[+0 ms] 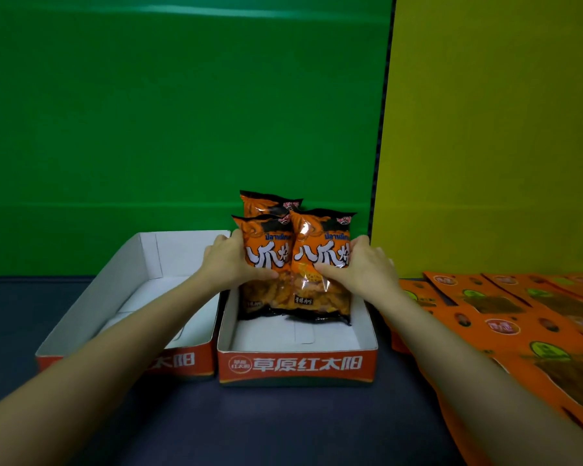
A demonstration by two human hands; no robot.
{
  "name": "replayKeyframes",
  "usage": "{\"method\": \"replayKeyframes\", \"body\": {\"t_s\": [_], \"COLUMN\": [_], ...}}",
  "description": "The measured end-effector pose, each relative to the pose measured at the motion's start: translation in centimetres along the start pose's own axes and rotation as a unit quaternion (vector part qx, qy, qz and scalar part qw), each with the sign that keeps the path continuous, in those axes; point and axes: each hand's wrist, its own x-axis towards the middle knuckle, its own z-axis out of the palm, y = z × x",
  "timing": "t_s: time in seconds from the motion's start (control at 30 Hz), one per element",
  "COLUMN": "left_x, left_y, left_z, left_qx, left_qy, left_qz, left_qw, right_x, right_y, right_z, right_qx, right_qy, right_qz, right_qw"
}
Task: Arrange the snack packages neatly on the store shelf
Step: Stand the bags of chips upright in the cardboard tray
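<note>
Left grip [230,260] curls round left snack bag [270,250], right grip [364,268] round right bag [317,243]; both upright, long axis vert., at rear of right tray [297,364], w/ 3rd bag [266,202] behind.

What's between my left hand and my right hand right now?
In the head view, two orange snack bags stand side by side between the left hand and right hand.

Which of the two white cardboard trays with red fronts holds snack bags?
The right tray, with orange-and-black snack bags standing in it; the left tray shows none.
</note>
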Motion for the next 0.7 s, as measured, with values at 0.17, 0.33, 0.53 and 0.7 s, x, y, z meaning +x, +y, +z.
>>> {"method": "replayKeyframes", "body": {"t_s": [0.17, 0.33, 0.53, 0.7], "left_x": [-0.9, -2.2, -7.6, -12.7], "left_y": [0.4, -0.9, -6.1, -12.6], "left_z": [-0.5, -2.4, -7.6, -12.1], "left_qx": [0.027, 0.055, 0.148, 0.179], "left_qy": [0.003, 0.019, 0.195, 0.262], "left_qz": [-0.006, 0.026, 0.051, -0.019], "left_qw": [1.0, 0.998, 0.968, 0.948], "right_x": [-0.9, -2.3, -5.2, -8.9], "right_y": [-0.9, -2.9, -10.7, -18.8], "right_z": [-0.4, -1.4, -1.2, 2.2], "right_qx": [0.029, 0.064, 0.094, 0.082], "right_qy": [0.11, 0.072, 0.0, -0.088], "right_qz": [-0.064, -0.179, -0.298, -0.388], "right_qw": [0.991, 0.979, 0.95, 0.914]}}
